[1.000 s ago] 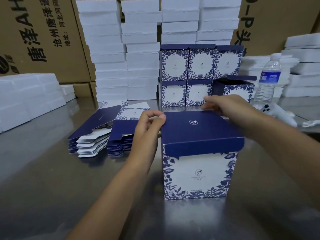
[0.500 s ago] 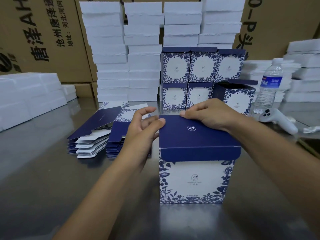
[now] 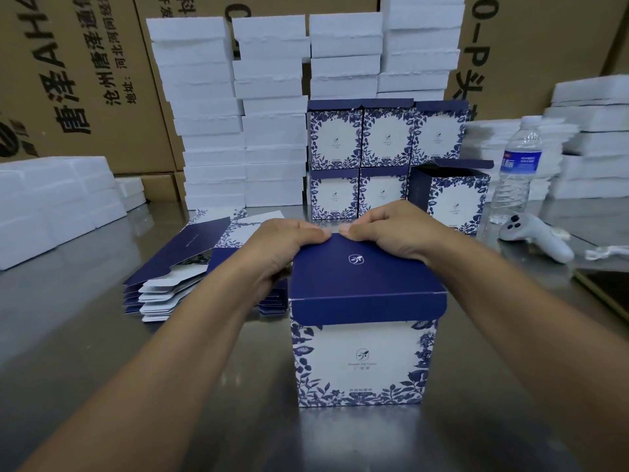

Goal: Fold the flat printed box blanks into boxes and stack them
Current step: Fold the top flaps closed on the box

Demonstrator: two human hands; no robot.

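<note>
Pressing the navy lid (image 3: 360,270) down on a folded box (image 3: 364,362) that stands upright on the steel table (image 3: 85,335), close to the viewer.

Left hand (image 3: 282,247) and right hand (image 3: 391,233) meet thumb to thumb, fingers curled over the lid's far edge and clamped on it, probably to crease the hinge flat. The lid's front flap hangs outside the front wall, so it looks untucked. Flat blanks (image 3: 177,277) lie just left, within reach. Finished boxes (image 3: 388,137) are stacked two rows high behind, with an open-topped box (image 3: 452,199) beside them. Fingertips are hidden behind the lid, so I can't tell what they pinch. The hands block the stack's bottom edge.
</note>
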